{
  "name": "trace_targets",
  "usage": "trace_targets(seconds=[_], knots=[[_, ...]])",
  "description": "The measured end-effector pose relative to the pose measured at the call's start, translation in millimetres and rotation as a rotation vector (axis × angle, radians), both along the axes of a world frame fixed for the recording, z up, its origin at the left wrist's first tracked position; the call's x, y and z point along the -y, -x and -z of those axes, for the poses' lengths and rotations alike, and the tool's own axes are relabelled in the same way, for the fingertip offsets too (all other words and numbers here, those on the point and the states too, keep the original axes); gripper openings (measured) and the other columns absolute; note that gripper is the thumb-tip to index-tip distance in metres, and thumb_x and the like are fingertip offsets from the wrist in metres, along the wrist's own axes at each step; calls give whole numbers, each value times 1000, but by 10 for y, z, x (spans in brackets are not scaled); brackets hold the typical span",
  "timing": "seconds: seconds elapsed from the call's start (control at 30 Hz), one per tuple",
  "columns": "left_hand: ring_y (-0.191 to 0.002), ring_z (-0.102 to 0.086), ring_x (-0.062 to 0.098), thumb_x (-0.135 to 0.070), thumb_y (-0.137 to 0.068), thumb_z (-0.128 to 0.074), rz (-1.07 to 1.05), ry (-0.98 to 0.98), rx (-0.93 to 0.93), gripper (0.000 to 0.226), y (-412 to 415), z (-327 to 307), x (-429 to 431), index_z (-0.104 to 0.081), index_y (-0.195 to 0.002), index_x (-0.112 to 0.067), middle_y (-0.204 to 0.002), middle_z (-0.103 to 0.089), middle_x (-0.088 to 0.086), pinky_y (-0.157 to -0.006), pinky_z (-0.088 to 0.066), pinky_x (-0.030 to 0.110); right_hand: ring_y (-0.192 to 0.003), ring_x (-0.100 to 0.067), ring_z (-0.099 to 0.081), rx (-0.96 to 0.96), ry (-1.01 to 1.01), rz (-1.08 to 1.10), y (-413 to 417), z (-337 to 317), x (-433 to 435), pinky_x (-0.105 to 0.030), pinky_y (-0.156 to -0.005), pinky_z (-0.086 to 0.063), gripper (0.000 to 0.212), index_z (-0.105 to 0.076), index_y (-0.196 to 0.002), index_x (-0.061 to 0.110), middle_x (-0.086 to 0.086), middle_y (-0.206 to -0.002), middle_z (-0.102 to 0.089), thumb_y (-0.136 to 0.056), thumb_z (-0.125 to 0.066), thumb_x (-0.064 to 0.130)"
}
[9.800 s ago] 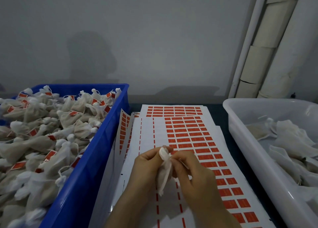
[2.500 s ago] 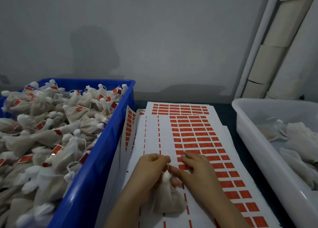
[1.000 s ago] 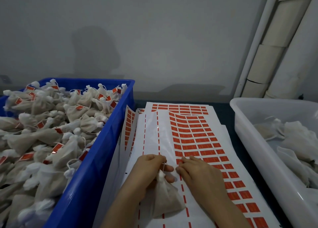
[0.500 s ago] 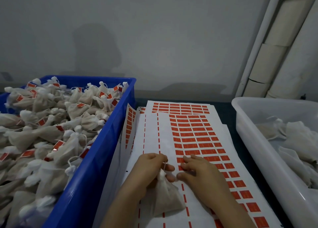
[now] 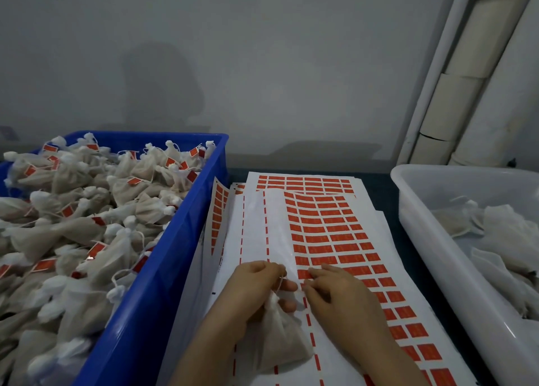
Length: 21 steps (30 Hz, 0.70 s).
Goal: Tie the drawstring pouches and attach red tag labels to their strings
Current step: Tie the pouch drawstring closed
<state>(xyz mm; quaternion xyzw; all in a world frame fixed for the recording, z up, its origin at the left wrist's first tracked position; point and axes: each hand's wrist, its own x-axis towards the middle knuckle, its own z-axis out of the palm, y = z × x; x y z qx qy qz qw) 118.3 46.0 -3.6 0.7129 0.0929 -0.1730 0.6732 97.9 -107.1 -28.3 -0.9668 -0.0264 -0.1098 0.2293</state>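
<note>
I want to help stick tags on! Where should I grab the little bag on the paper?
Pinch the pouch at its gathered neck, coming from above. The neck is narrow and bunched under the left hand, while the body is fat and floppy.

We cannot read the print on the red labels (image 5: 323, 238). The blue bin (image 5: 163, 269) and white tub (image 5: 431, 239) run off the edges. Our left hand (image 5: 250, 292) covers the pouch's (image 5: 280, 345) neck.
</note>
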Motion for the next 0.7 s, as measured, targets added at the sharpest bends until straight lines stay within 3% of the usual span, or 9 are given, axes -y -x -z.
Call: trace_targets(seconds=[0.17, 0.27, 0.4, 0.47, 0.57, 0.7], knots=[[-75, -73, 14, -33, -84, -62, 47, 64, 131, 15, -13, 15, 26, -72, -84, -22, -82, -76, -6, -66, -60, 29, -77, -1, -55, 40, -134, 36, -59, -19, -22, -5, -76, -32, 18, -65, -96, 25, 8, -102, -67, -86, -53, 35], [-80, -73, 18, -30, -83, -63, 77, 185, 121, 14, -2, -34, 39, -72, -89, -21, -86, -76, -2, -65, -59, 31, -61, 1, -50, 51, -296, 121, -74, -40, 22, -2, -58, -29, 11, -65, -89, 19, 11, -80, -60, -85, -57, 26], [-79, -73, 18, -34, -69, -72, 104, 301, 74, 24, 16, -74, 46, -74, -88, -19, -86, -76, 1, -63, -57, 32, -64, -2, -52, 103, -475, 196, -68, -79, 108, -8, -56, -31, 10, -60, -77, 25, 14, -71, -55, -86, -55, 26], [-79, -72, 16, -35, -65, -73, 137, 347, 67, 29, 19, -91, 41, -75, -89, -19, -88, -76, 2, -63, -57, 32, -65, -1, -51, 120, -552, 237, -69, -108, 124, -7, -58, -31, 8, -55, -78, 30, 14, -75, -53, -87, -53, 30], [-76, -72, 13, -32, -70, -69, 173, 393, 88, 19, 23, -103, 31, -76, -84, -21, -84, -76, -2, -59, -57, 27, -71, -4, -54, 115, -679, 275, -69, -175, 150, -12, -62, -36, 14, -53, -74, 32, 19, -80, -56, -84, -51, 40], [-69, -72, 15, -24, -83, -62, 133, 484, 122, 17, 7, -116, 19, -76, -74, -21, -76, -76, 0, -60, -58, 29, -63, -5, -62, 132, -800, 272, -31, -275, 153, -11, -52, -39, 27, -58, -63, 34, 23, -64, -61, -71, -44, 55]])
